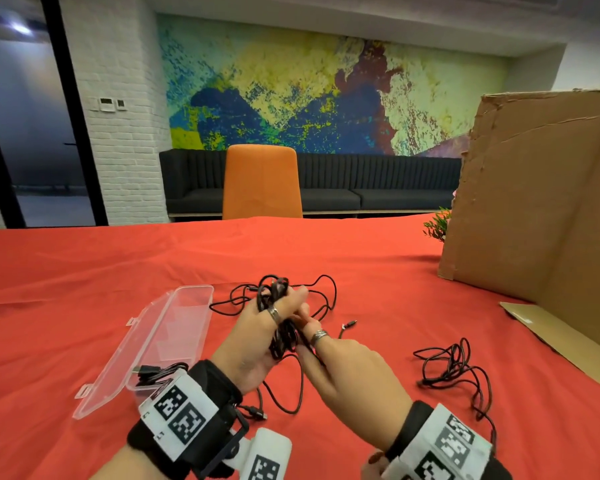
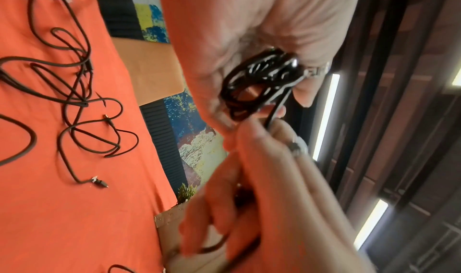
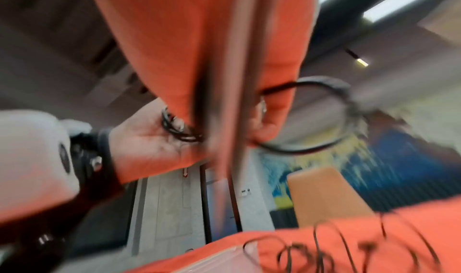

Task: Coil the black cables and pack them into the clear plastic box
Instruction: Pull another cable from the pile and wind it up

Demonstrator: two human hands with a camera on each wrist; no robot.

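Observation:
My left hand (image 1: 284, 306) is raised over the red cloth and grips a coil of black cable (image 1: 283, 332) wound around its fingers; the coil (image 2: 259, 83) shows clearly in the left wrist view. My right hand (image 1: 312, 337) is close against it and pinches a strand of the same cable, whose loose end trails onto the cloth behind the hands (image 1: 312, 292). The clear plastic box (image 1: 187, 317) lies open to the left, lid flat, with one coiled cable (image 1: 153, 372) inside its near end. The right wrist view is blurred.
Another loose black cable (image 1: 454, 368) lies tangled on the red tablecloth (image 1: 84, 289) to the right. A big cardboard box (image 1: 541, 188) stands at the right edge, a small plant (image 1: 437, 226) behind it. An orange chair (image 1: 262, 181) faces the far side.

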